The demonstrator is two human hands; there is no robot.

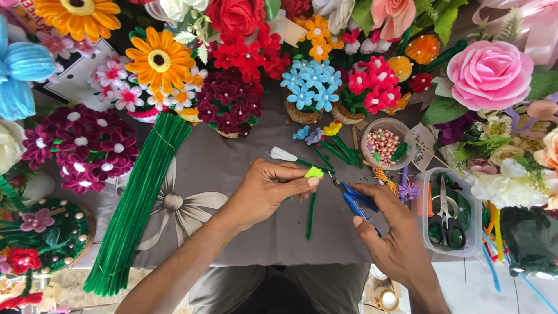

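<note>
Grey cloth desk (pixel 244 174), crowded with craft flowers. Left hand (pixel 264 189) pinches a lime pipe-cleaner flower (pixel 314 172), green stem (pixel 311 215) hanging below. Right hand (pixel 395 238) grips blue-handled pliers (pixel 354 200), tips at the flower base. Risk: fingertips sit close to the tips, so a slip could nip them or crush the petal.
</note>
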